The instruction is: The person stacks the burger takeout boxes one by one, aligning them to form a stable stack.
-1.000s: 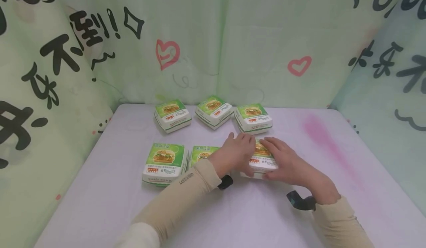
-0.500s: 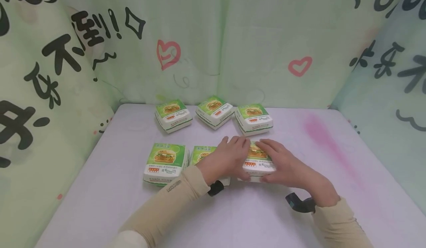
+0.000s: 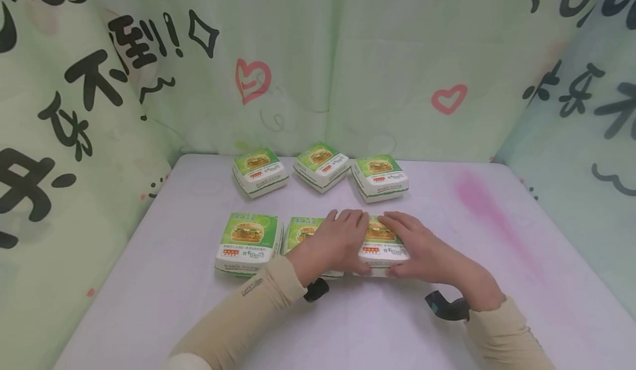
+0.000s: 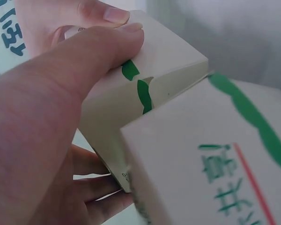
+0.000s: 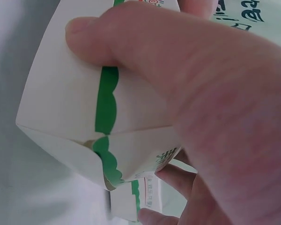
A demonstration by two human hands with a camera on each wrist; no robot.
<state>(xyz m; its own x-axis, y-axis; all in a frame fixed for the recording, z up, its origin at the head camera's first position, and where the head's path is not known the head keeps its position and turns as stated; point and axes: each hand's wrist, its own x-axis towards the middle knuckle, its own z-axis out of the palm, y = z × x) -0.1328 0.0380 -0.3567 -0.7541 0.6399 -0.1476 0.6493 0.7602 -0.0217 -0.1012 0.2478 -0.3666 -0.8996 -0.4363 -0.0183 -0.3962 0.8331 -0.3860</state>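
Note:
Both hands grip one burger box (image 3: 382, 251), white with a green top and a burger picture, at the right of the front row. My left hand (image 3: 338, 244) holds its left side, thumb at the near face and fingers toward the back. On the opposite side, my right hand (image 3: 427, 253) has its thumb on the near face and its fingers along the top right edge. The left wrist view shows the held box (image 4: 166, 49) beside the neighbouring box (image 4: 187, 154). In the right wrist view, the thumb presses the box's (image 5: 61, 98) white face by a green wavy band.
The middle front burger box (image 3: 300, 229) is partly hidden behind my left hand and sleeve. To its left lies another burger box (image 3: 248, 240). Behind stand three more: left (image 3: 259, 174), middle (image 3: 320, 167) and right (image 3: 380, 179). A green curtain (image 3: 387, 72) borders the white table (image 3: 149, 281).
Both hands have moved the held burger box toward me and slightly left, closer to the middle front box and away from the back row. The other boxes stay in place.

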